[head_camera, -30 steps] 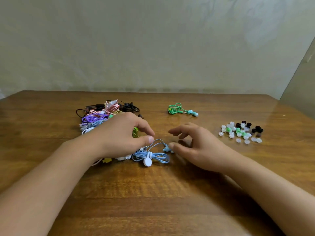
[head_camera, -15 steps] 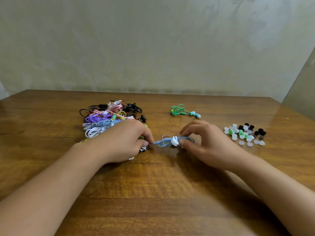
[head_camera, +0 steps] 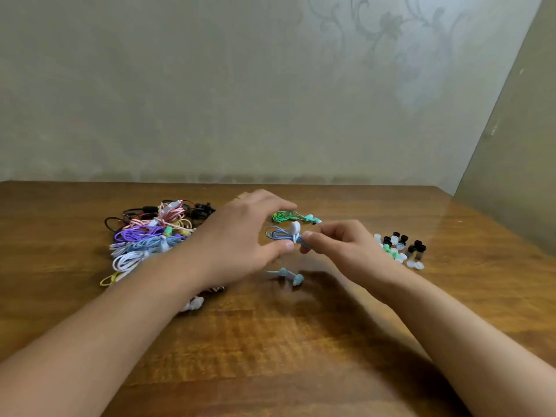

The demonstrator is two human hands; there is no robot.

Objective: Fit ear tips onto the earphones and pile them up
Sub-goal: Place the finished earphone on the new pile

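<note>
My right hand pinches a light-blue earphone bundle with a white clip, held a little above the wooden table. Its two blue earbuds dangle below, near the table top. My left hand hovers just left of the bundle with its fingers spread over it, and the thumb tip is at the cable. A heap of coloured earphones lies on the left. Loose ear tips in white, green and black lie on the right.
A green earphone set lies behind my hands. White earbuds and a striped cable peek out below my left forearm. A wall stands right behind the table, and a panel stands at its right edge.
The blue earphones have been lifted off the table and carried right and back, away from the heap. My left hand has opened over them while my right hand keeps its pinch.
</note>
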